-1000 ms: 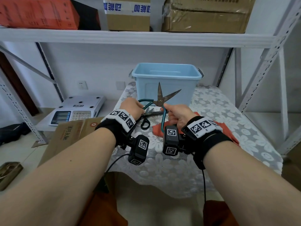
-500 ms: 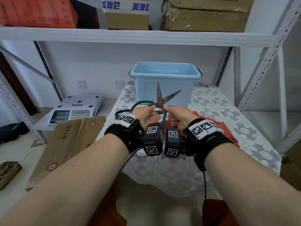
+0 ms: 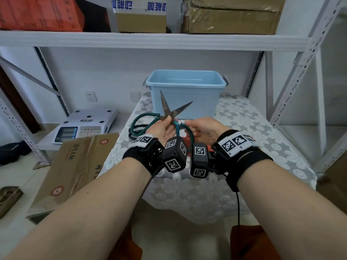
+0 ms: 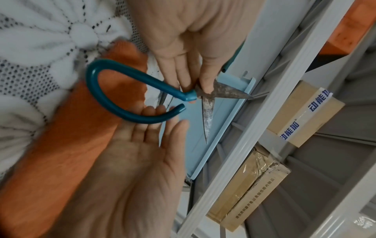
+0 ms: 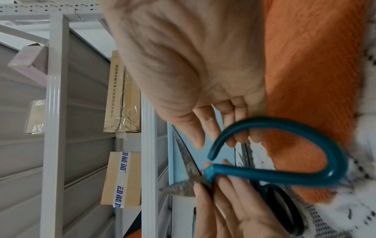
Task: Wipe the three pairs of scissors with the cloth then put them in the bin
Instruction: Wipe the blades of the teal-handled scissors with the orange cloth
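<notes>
A rusty pair of scissors [image 3: 165, 107] with teal loop handles [image 4: 95, 90] is held up, blades spread and pointing up, in front of the light blue bin [image 3: 202, 102]. My left hand [image 3: 168, 120] pinches it at the pivot between thumb and fingers [image 4: 205, 87]. My right hand [image 3: 187, 126] is open, its fingers [image 4: 154, 111] only touching the right teal handle [image 5: 335, 161]. The orange cloth [image 4: 81, 128] lies on the table under both hands. A black-handled pair [image 3: 135, 128] lies on the table to the left, and a metal pair [image 5: 244, 153] lies beside it.
The lace-covered table [image 3: 244, 128] stands inside a white metal shelf frame [image 3: 293, 72]. Cardboard boxes [image 3: 225, 17] sit on the shelf above. A weighing scale [image 3: 84, 126] and a flattened carton [image 3: 75, 166] are at the left.
My left hand has gone from the left handle to the pivot and now pinches there. My right hand has loosened its hold on the right handle. The scissors stay upright.
</notes>
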